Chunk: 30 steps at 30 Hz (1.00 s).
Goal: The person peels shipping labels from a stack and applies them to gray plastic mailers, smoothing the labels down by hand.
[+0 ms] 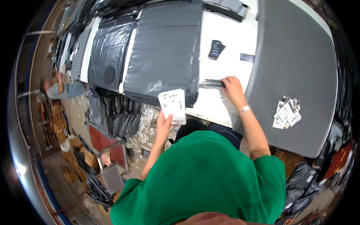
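Green short-sleeved shirt (198, 176), one colour throughout, softly creased, at 6 o'clock; left sleeve (125, 193) at 7, right sleeve (270, 168) at 4. Dark trousers (228, 132), near navy, show beyond the shirt's 12 o'clock edge. Right hand (234, 90), at 2 o'clock, bare, with a pale silvery wristband (244, 109) at the wrist; left hand (163, 126), at 8, bare.

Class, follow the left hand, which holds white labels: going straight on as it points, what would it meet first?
Probably the large black plastic bundle just ahead of the left hand; its height is unclear, so it might pass above.
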Tool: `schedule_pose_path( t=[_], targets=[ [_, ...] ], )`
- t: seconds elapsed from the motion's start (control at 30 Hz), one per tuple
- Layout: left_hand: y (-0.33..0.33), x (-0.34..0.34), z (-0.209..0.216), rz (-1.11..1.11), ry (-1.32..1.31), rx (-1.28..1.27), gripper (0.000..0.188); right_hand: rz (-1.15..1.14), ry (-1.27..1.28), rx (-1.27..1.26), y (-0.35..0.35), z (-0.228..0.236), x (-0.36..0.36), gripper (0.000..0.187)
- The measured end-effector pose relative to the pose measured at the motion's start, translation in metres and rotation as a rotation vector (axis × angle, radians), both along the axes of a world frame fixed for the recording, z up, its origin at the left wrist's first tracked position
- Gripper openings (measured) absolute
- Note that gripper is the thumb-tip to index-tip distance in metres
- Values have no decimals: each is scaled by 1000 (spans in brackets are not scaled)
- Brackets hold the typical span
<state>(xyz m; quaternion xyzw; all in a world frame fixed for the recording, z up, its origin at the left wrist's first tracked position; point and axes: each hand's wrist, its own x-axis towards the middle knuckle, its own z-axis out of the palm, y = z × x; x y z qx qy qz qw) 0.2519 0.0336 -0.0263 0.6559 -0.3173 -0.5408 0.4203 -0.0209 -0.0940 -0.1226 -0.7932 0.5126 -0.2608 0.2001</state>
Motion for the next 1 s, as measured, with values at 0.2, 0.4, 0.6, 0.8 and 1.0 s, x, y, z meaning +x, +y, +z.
schedule_pose_path(
  t=[0.2,0.4,0.6,0.8,1.0],
  targets=[
    [-68,13,-8,-78,216,-84,32,-140,27,63,20,21,19,31],
    [-132,82,-11,-183,270,-178,36,-277,-737,507,7,92,189,15],
    [-178,188,10,-374,366,-108,28,-483,-864,556,-27,108,303,13],
    [-216,262,19,-579,600,55,34,-500,-793,455,-56,124,358,13],
    [-239,278,27,-568,679,26,36,-658,-799,301,-70,137,369,16]
  ],
)
